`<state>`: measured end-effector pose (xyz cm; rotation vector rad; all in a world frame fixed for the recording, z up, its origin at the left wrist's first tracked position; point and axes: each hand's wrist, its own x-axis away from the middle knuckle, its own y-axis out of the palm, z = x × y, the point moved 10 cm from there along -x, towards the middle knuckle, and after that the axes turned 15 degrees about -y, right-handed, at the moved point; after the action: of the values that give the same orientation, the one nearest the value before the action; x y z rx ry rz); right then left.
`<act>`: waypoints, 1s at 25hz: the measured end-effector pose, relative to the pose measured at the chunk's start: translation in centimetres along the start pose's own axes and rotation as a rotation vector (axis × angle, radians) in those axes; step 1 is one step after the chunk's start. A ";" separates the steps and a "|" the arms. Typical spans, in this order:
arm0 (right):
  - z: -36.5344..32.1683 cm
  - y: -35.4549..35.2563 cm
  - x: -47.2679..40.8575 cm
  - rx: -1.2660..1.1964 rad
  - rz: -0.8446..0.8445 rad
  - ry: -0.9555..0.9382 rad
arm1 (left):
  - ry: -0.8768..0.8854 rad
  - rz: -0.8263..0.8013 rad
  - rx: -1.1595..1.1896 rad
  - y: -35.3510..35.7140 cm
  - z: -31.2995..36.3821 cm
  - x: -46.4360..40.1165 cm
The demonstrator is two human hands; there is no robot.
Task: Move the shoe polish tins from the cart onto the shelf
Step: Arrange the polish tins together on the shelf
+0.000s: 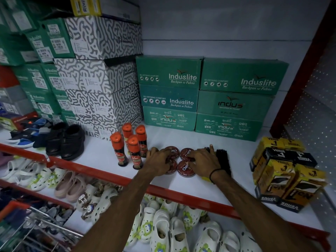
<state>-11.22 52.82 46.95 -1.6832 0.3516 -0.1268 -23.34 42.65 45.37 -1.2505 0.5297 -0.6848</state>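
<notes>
Several round dark red shoe polish tins lie flat in a tight cluster on the white shelf (101,157) near its red front edge. My left hand (157,160) rests on the left tins (172,151), fingers spread over their lids. My right hand (204,161) lies on the right tins (185,169), fingers touching the lids. Neither hand lifts a tin. A corner of the red-framed wire cart (27,220) shows at the bottom left.
Several orange-capped polish bottles (133,151) stand just left of the tins, black brushes (222,159) just right. Yellow-black Venus boxes (283,171) are stacked at the right. Green shoe boxes (209,95) line the back. Black shoes (67,140) sit left; white clogs (163,230) fill the lower shelf.
</notes>
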 end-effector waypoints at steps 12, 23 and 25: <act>0.2 -0.2 -0.1 -0.057 0.005 0.003 | 0.017 0.011 0.017 -0.6 0.6 -0.3; 6.9 -4.2 5.5 -0.264 -0.025 0.191 | 0.213 -0.046 0.091 1.2 9.7 1.5; 7.4 -3.3 6.5 -0.289 -0.123 0.199 | 0.239 -0.069 0.039 2.2 10.8 1.8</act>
<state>-2.50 58.19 48.30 -1.9843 0.4301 -0.3502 -14.13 48.96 45.87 -1.1613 0.6684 -0.9062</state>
